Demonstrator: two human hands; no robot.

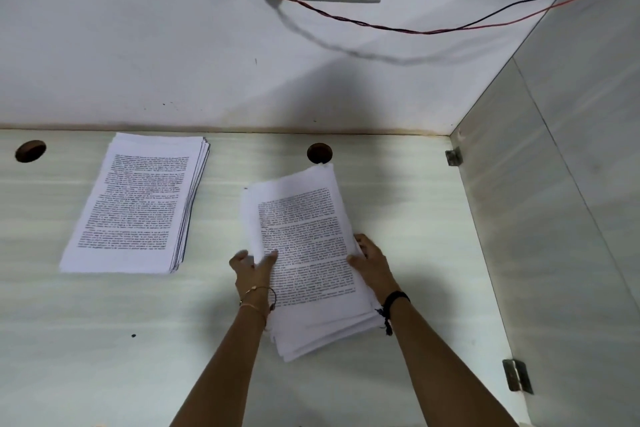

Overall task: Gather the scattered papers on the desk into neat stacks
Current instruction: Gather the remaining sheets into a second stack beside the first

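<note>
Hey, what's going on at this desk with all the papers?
A person holds a stack of printed pages on the desk, the left hand gripping its left edge and the right hand its right edge, apparently to square it up. Its sheets are fanned unevenly at the near end. A second stack lies further left, fairly tidy, with no hand on it.

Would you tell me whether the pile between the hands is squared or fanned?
Fanned: sheet edges of the pile step out at its near end.
</note>
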